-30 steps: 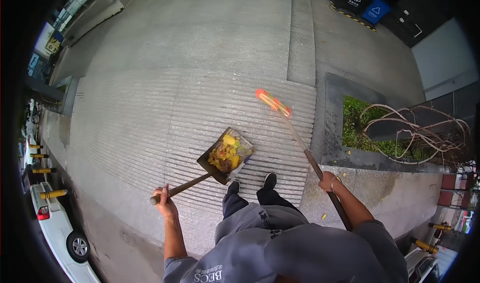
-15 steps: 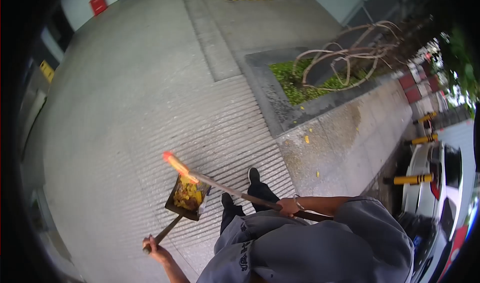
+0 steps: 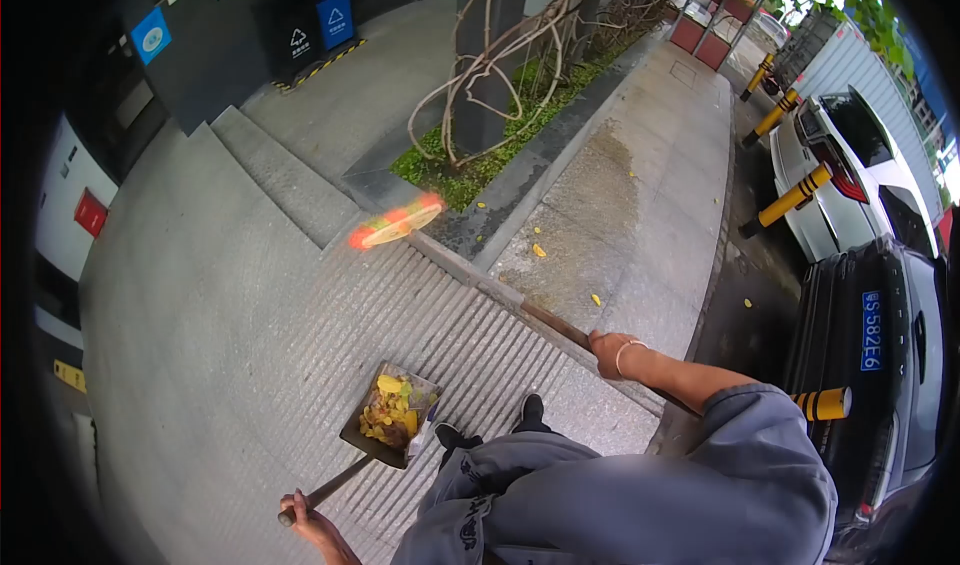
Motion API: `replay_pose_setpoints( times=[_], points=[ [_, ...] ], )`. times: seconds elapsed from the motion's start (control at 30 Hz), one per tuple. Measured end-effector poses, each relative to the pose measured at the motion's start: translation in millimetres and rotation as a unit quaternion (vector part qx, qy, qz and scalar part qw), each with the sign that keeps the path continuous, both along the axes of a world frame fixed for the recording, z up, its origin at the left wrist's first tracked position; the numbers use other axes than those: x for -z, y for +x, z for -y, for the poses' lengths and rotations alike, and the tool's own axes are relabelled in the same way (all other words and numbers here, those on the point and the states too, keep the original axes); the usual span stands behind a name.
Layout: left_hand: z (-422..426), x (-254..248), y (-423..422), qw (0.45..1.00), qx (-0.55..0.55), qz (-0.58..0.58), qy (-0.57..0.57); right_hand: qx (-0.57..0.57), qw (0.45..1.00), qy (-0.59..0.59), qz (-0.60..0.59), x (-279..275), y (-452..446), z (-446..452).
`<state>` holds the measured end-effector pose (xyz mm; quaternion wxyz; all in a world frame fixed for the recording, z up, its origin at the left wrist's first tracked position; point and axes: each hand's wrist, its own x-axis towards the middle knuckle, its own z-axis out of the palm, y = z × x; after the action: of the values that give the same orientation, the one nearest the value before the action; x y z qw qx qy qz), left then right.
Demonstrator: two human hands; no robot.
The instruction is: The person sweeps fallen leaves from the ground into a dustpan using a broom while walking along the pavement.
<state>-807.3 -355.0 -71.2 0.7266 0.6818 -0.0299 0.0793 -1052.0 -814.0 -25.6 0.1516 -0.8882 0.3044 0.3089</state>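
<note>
My right hand is closed around the long shaft of a broom. The broom's orange-and-yellow head is held out ahead, apart from the dustpan and in front of the planter corner. At lower left, my left hand grips the end of the handle of a long-handled dustpan. Yellow and brown leaves lie heaped in its pan, beside my feet on the ribbed paving. Whether the pan rests on the ground, I cannot tell.
A raised planter with twisted vines stands ahead. Several yellow leaves dot the walkway. Yellow-and-black posts and parked cars line the right side. A low step and recycling bins are farther off.
My view has turned toward the right and up. The broom head has swung away from above the dustpan toward the planter. Both hands keep their holds, and the leaves remain in the pan.
</note>
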Motion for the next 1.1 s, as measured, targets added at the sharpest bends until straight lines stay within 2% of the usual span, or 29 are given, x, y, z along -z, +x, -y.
replay_pose_setpoints(
  times=[0.13, 0.2, 0.27, 0.33, 0.37, 0.4, 0.47, 0.6, 0.63, 0.77, 0.8, 0.83, 0.87, 0.9, 1.03, 1.1],
  points=[
    [72.6, -18.8, 0.4, 0.998, 0.064, -0.001, -0.011, 0.032, 0.999, -0.02, 0.015, 33.7, -3.6, 70.6],
    [99.8, -10.5, 0.2, 0.994, 0.1, -0.019, -0.028, -0.013, 0.998, -0.063, -0.029, 56.9, -21.8, 93.2],
    [135.5, -16.8, -7.4, 0.992, 0.123, -0.021, -0.019, 0.247, 0.969, 0.022, -0.01, 79.5, -71.1, 100.4],
    [163.9, -13.5, -14.0, 0.99, 0.133, -0.031, -0.019, 0.225, 0.973, 0.025, -0.041, 71.5, -142.2, 89.8],
    [175.8, -11.4, -12.2, 0.989, 0.142, -0.028, -0.016, 0.184, 0.978, 0.024, -0.093, 71.1, -172.3, 83.1],
    [193.3, -20.1, -13.5, 0.987, 0.156, -0.027, -0.007, 0.124, 0.987, 0.037, -0.096, 51.3, -203.4, 84.4],
    [212.0, -6.3, -15.4, 0.984, 0.175, -0.021, -0.002, 0.151, 0.973, 0.066, -0.16, 54.9, -235.1, 70.4],
    [248.3, 3.5, -10.0, 0.983, 0.177, -0.022, -0.039, 0.211, 0.957, 0.113, -0.163, 74.9, -268.9, 66.8],
    [264.4, -14.0, -3.3, 0.984, 0.171, -0.035, -0.044, 0.239, 0.95, 0.116, -0.162, 53.8, -268.1, 78.0],
    [289.9, 2.0, 0.0, 0.981, 0.183, -0.043, -0.052, 0.333, 0.933, 0.11, -0.087, 74.7, -260.1, 80.9],
    [296.6, 6.3, -1.8, 0.979, 0.192, -0.053, -0.051, 0.314, 0.943, 0.11, -0.034, 76.3, -254.1, 83.0],
    [303.2, 10.0, -4.8, 0.976, 0.201, -0.063, -0.05, 0.313, 0.942, 0.113, -0.035, 85.1, -247.4, 88.7],
    [320.0, -9.4, 2.0, 0.976, 0.195, -0.084, -0.037, 0.3, 0.946, 0.119, 0.022, 58.6, -231.0, 110.9],
    [328.2, -5.3, 4.0, 0.974, 0.207, -0.082, -0.035, 0.289, 0.945, 0.117, 0.099, 62.1, -220.6, 120.6],
    [354.7, 5.1, 8.6, 0.972, 0.22, -0.084, -0.019, 0.229, 0.958, 0.143, 0.097, 52.6, -142.2, 166.0],
    [365.6, 1.6, 6.5, 0.968, 0.232, -0.095, -0.019, 0.213, 0.965, 0.148, 0.041, 64.3, -120.9, 182.7]
  ],
)
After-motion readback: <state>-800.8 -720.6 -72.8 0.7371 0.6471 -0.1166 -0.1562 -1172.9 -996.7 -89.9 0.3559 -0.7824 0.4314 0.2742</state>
